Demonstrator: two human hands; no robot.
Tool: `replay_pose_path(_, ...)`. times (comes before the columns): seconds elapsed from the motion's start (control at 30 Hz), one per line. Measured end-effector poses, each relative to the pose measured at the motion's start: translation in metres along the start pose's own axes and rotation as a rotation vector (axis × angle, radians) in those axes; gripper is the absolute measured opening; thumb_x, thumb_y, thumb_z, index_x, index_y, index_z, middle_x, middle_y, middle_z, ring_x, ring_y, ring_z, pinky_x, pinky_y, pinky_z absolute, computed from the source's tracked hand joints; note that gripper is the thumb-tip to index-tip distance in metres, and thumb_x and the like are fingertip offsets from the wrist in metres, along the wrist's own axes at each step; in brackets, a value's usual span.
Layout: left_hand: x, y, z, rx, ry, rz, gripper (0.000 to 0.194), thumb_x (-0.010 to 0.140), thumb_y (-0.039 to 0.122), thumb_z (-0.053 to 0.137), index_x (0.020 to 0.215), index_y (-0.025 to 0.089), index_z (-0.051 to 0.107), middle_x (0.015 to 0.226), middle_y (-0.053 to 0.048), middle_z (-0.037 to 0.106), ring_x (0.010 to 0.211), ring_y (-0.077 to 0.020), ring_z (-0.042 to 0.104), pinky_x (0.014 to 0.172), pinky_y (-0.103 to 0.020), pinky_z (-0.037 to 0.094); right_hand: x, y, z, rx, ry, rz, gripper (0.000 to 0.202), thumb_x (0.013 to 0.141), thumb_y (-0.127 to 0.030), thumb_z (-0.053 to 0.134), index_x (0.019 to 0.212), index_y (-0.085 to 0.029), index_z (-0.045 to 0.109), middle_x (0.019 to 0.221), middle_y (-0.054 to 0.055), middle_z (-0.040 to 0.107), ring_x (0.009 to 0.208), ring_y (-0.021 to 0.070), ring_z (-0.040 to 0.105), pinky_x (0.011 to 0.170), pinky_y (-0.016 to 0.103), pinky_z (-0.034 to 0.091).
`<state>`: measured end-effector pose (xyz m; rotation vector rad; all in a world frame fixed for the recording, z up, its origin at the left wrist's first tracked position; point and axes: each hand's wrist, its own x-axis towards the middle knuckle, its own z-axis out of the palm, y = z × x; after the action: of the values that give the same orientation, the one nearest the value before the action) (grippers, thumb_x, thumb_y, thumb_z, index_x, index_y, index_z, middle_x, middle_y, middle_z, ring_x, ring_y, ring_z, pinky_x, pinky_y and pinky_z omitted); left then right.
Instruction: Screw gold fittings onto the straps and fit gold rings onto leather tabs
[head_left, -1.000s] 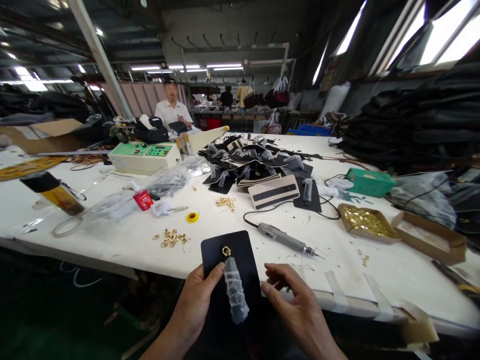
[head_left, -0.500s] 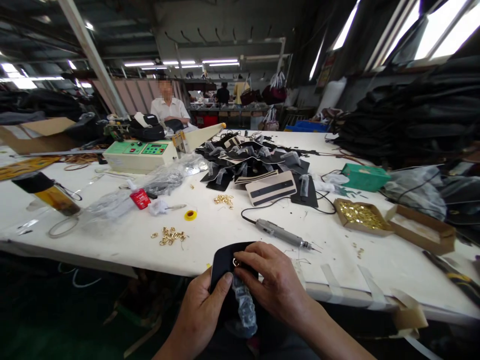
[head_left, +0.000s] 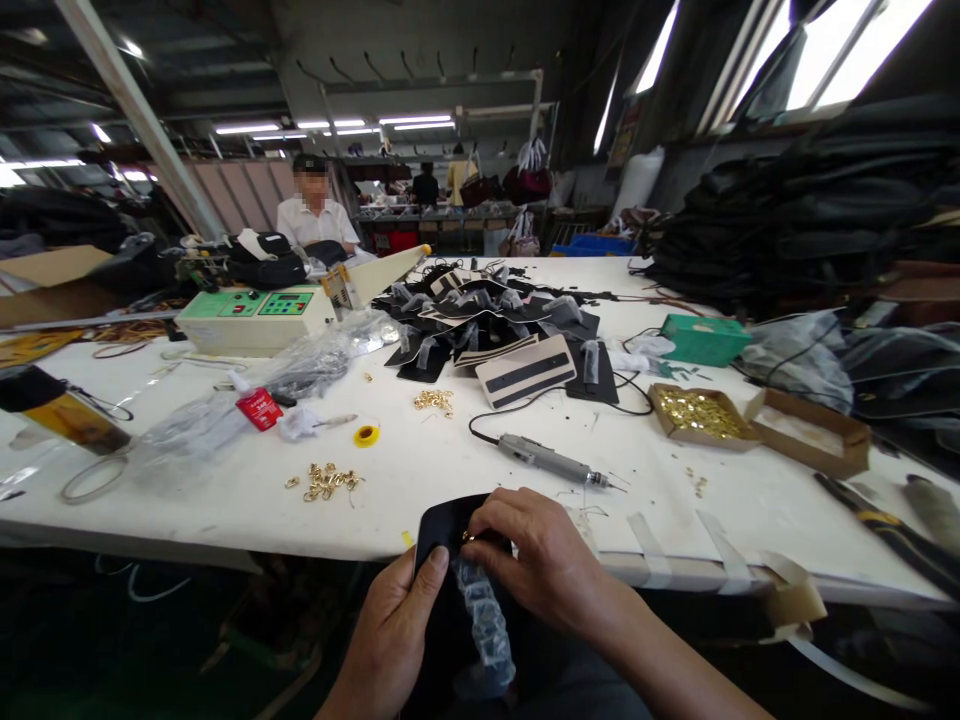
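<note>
At the table's front edge, my left hand grips the left side of a black panel, thumb on its face. My right hand pinches a small gold ring against that panel. A strip wrapped in clear plastic hangs down from just below the ring, between my hands. Beyond them, a grey electric screwdriver lies on the white table. Gold rings sit in a loose pile to the left, with a second small pile farther back.
A yellow tape roll, a red bottle and a dark flask stand or lie left. Behind are a control box and heaped black panels. Right: a carton of gold pieces, a green box. A person sits across.
The view has shifted a little, so the table items appear farther left. My right fingers now cover more of the gold ring, and the wrapped strip hangs straighter.
</note>
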<state>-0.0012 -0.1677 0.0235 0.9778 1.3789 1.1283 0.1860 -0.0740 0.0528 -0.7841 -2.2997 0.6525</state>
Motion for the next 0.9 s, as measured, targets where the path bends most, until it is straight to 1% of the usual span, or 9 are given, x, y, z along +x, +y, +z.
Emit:
replay_pose_path(0.1,0.0,-0.003,-0.001,-0.006,0.016,-0.004,0.052,0.098,0.06,0.061,0.128,0.019,0.074,0.125,-0.008,0.077,0.118,-0.0304,0.068,0.107,-0.035,0.05,0.0,0.003,0.001,-0.077,-0.036,-0.057,0.007,0.1,-0.027,0.07,0.097,-0.023,0.067,0.088,0.001,0.069,0.079,0.0176,0.059,0.073,0.031,0.037)
replay_pose_path(0.23,0.001,-0.005,-0.001,-0.039,0.038,0.0,0.051,0.097,0.058,0.063,0.129,0.02,0.074,0.129,-0.007,0.076,0.123,-0.0305,0.066,0.111,-0.034,0.048,-0.003,0.004,0.01,0.009,0.02,-0.014,0.007,0.101,-0.026,0.069,0.096,-0.022,0.065,0.088,0.001,0.068,0.082,0.0176,0.06,0.076,0.031,0.039)
replay_pose_path(0.37,0.001,-0.007,0.002,-0.074,0.035,-0.022,0.051,0.098,0.058,0.063,0.133,0.021,0.071,0.131,-0.007,0.075,0.125,-0.0302,0.065,0.11,-0.035,0.049,-0.008,0.001,0.02,0.164,0.131,0.098,0.009,0.099,-0.023,0.071,0.092,-0.022,0.065,0.086,0.0,0.067,0.082,0.0162,0.061,0.077,0.03,0.042)
replay_pose_path(0.5,0.001,-0.007,0.008,-0.084,0.056,-0.023,0.055,0.095,0.06,0.065,0.133,0.019,0.072,0.128,-0.01,0.076,0.122,-0.0323,0.067,0.106,-0.038,0.053,-0.01,-0.006,0.026,0.243,0.218,0.255,0.012,0.096,-0.022,0.072,0.084,-0.021,0.067,0.08,-0.001,0.066,0.076,0.0154,0.059,0.073,0.029,0.042)
replay_pose_path(0.6,0.001,-0.007,0.01,-0.071,0.097,-0.025,0.061,0.09,0.065,0.069,0.128,0.018,0.074,0.126,-0.01,0.076,0.121,-0.0347,0.067,0.105,-0.039,0.054,-0.009,-0.011,0.026,0.32,0.242,0.383,0.015,0.094,-0.025,0.072,0.08,-0.021,0.068,0.076,-0.001,0.067,0.073,0.0153,0.059,0.069,0.028,0.043)
replay_pose_path(0.67,0.002,-0.007,0.01,-0.064,0.107,-0.024,0.062,0.089,0.066,0.069,0.128,0.018,0.074,0.13,-0.01,0.075,0.126,-0.0356,0.065,0.109,-0.039,0.052,-0.008,-0.012,0.025,0.39,0.227,0.447,0.016,0.093,-0.028,0.072,0.08,-0.02,0.068,0.075,-0.001,0.067,0.072,0.015,0.059,0.067,0.028,0.043)
replay_pose_path(0.73,0.002,-0.008,0.008,-0.082,0.083,-0.018,0.06,0.092,0.062,0.068,0.132,0.018,0.072,0.134,-0.01,0.074,0.133,-0.035,0.061,0.115,-0.04,0.048,-0.007,-0.011,0.022,0.492,0.193,0.496,0.015,0.091,-0.033,0.074,0.085,-0.02,0.069,0.074,-0.002,0.066,0.07,0.0145,0.058,0.065,0.027,0.043)
replay_pose_path(0.8,0.003,-0.008,0.007,-0.154,0.032,-0.04,0.056,0.096,0.057,0.066,0.137,0.019,0.069,0.135,-0.01,0.073,0.135,-0.0341,0.06,0.118,-0.043,0.046,-0.007,-0.008,0.018,0.601,0.165,0.525,0.021,0.088,-0.038,0.078,0.095,-0.02,0.069,0.073,-0.003,0.064,0.067,0.0138,0.056,0.063,0.026,0.043)
replay_pose_path(0.9,0.003,-0.003,0.01,-0.328,0.015,-0.111,0.054,0.095,0.053,0.07,0.136,0.018,0.069,0.129,-0.012,0.076,0.13,-0.0339,0.065,0.118,-0.046,0.047,-0.008,-0.001,0.012,0.675,0.212,0.539,0.033,0.087,-0.047,0.079,0.103,-0.02,0.069,0.074,-0.003,0.063,0.068,0.0139,0.055,0.064,0.026,0.044)
